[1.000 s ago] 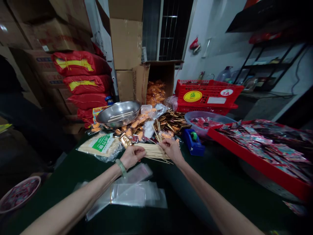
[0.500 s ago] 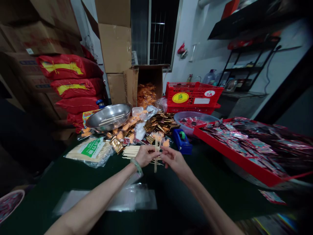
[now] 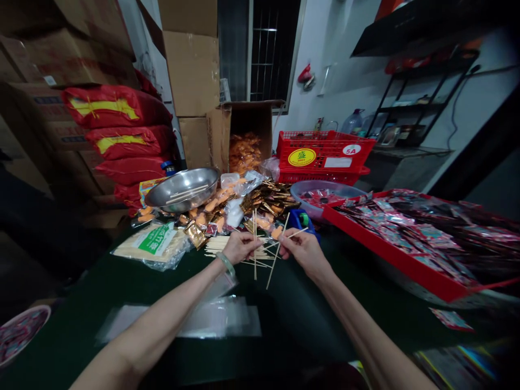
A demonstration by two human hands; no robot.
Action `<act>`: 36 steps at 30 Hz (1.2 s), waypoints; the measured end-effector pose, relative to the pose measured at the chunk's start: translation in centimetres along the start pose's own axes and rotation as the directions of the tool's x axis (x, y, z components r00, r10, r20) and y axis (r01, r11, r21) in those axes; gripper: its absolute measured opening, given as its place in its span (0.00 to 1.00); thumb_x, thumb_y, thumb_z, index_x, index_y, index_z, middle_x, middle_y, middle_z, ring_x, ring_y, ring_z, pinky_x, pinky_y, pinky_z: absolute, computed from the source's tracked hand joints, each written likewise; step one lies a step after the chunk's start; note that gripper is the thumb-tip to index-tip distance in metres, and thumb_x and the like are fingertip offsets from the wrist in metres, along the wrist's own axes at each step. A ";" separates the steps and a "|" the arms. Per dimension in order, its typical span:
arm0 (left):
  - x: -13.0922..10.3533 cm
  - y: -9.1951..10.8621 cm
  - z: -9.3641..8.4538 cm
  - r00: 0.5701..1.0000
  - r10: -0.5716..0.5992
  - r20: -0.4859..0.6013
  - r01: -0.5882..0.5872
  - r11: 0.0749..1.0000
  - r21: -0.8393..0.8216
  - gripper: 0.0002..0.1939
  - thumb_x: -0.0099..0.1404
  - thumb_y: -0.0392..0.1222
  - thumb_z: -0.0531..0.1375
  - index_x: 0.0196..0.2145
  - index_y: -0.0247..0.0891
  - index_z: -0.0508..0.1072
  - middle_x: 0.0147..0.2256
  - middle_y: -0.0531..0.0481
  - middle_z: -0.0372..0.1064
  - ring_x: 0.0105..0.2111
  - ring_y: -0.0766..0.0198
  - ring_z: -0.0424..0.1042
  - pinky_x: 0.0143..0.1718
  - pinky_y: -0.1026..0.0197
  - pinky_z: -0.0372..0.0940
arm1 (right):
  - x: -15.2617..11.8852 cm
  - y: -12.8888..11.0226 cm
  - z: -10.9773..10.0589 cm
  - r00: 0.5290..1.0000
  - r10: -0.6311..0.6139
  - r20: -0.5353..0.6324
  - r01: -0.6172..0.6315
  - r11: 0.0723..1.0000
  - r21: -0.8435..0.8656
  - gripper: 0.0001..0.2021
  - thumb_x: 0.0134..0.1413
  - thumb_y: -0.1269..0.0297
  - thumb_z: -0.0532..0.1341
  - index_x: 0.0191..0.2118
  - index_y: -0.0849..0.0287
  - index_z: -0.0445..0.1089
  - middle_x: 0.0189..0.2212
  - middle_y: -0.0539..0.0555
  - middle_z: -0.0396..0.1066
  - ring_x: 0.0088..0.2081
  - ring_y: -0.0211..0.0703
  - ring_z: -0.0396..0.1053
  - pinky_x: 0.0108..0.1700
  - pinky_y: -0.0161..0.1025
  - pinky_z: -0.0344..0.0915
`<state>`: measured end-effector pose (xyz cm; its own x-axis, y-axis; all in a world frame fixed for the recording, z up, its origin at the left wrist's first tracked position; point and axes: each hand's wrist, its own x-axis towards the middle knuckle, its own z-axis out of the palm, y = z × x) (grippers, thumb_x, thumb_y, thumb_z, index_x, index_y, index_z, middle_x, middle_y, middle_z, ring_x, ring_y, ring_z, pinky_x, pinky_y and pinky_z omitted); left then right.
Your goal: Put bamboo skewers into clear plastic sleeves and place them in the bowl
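Observation:
Near the table's middle, my left hand (image 3: 240, 248) pinches thin wooden sticks (image 3: 255, 265) that stand roughly upright. To its right, my right hand (image 3: 304, 252) is closed on more sticks (image 3: 273, 271), one slanting up and another pointing to the right. The two hands are apart. Beneath and behind the left hand lies a row of loose sticks (image 3: 215, 246) on the dark green table (image 3: 300, 330). Clear plastic sleeves (image 3: 211, 319) lie nearer the front, partly under the left forearm.
Behind the hands are gold packets (image 3: 270, 197), a metal bowl (image 3: 182, 189) and a blue tape dispenser (image 3: 312, 232). A red tray (image 3: 390, 260) of packets stands right; a bag of sticks (image 3: 154, 244) lies left. Red baskets (image 3: 325, 151) stand farther back.
The hands have moved apart, the right one to the right. The sticks that stood together between them are now split between both hands, and those at the right hand slant.

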<state>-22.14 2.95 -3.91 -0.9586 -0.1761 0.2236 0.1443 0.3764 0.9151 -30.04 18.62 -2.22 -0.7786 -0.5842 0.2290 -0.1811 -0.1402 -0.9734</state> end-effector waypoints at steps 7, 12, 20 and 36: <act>0.0 1.7 0.0 0.989 0.098 0.108 -0.104 0.993 0.052 0.12 0.52 0.43 0.61 0.19 0.31 0.72 0.17 0.54 0.60 0.19 0.72 0.57 0.21 0.69 0.52 | 0.3 -1.0 1.1 0.986 -0.024 0.165 0.025 1.000 -0.003 0.11 0.41 0.61 0.63 0.27 0.59 0.61 0.13 0.42 0.60 0.13 0.30 0.57 0.14 0.27 0.54; 0.0 2.1 1.1 0.975 0.115 0.188 -0.126 0.991 0.049 0.13 0.55 0.44 0.59 0.22 0.30 0.74 0.19 0.52 0.61 0.18 0.72 0.57 0.18 0.69 0.53 | 0.3 -1.4 0.9 0.965 -0.015 0.262 0.023 0.999 -0.027 0.10 0.40 0.62 0.64 0.27 0.61 0.65 0.13 0.44 0.61 0.14 0.32 0.59 0.15 0.28 0.55; 1.0 1.9 0.1 0.982 0.067 0.179 -0.075 0.996 0.041 0.20 0.52 0.52 0.60 0.21 0.28 0.73 0.19 0.52 0.61 0.16 0.73 0.58 0.15 0.70 0.53 | 0.6 -0.7 -0.1 0.996 -0.024 0.090 0.024 1.000 0.006 0.14 0.38 0.55 0.65 0.21 0.62 0.66 0.13 0.48 0.64 0.15 0.32 0.60 0.16 0.30 0.57; -3.6 0.8 -8.0 0.998 -0.063 0.011 0.054 0.916 0.398 0.04 0.53 0.34 0.59 0.27 0.31 0.74 0.25 0.50 0.68 0.25 0.68 0.64 0.28 0.67 0.58 | -2.1 -3.0 -7.1 0.986 0.080 -0.145 -0.123 0.943 -0.310 0.22 0.18 0.46 0.68 0.13 0.61 0.65 0.11 0.48 0.62 0.14 0.32 0.59 0.14 0.29 0.58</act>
<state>-16.58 -3.39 -1.35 -0.9684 -0.1898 0.1616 -0.0170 0.6970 0.7169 -32.11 25.94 0.20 -0.8698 -0.4710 0.1471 -0.2615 0.1871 -0.9469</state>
